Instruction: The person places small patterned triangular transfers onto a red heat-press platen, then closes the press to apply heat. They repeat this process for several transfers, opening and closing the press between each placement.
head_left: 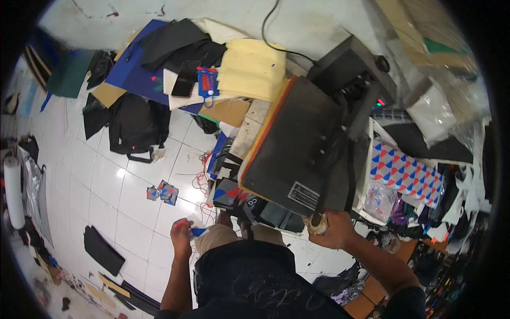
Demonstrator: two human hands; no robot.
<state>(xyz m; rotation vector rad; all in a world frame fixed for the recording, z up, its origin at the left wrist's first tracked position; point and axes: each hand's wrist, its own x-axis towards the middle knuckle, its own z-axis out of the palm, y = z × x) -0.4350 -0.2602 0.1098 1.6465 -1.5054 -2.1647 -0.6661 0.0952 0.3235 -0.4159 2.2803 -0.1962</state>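
Observation:
My right hand (336,232) is wrapped round the tape-bound handle (317,222) of a heat press (292,143). The press has a broad dark top plate with an orange-yellow edge, and a control box stands behind it. Low at my left side, my left hand (182,240) pinches a small transfer film piece (198,232) with red and blue shapes on it. Near the front left edge of the press, a grey printed fabric piece (227,190) with red and blue shapes sticks out; the plate hides the rest of what lies beneath.
Right of the press lies a sheet of red and blue transfer prints (406,173). Folded yellow cloth (252,69), a black phone (186,78) and dark fabrics are at the back. On the tiled floor are a black bag (139,125) and small printed pieces (168,192).

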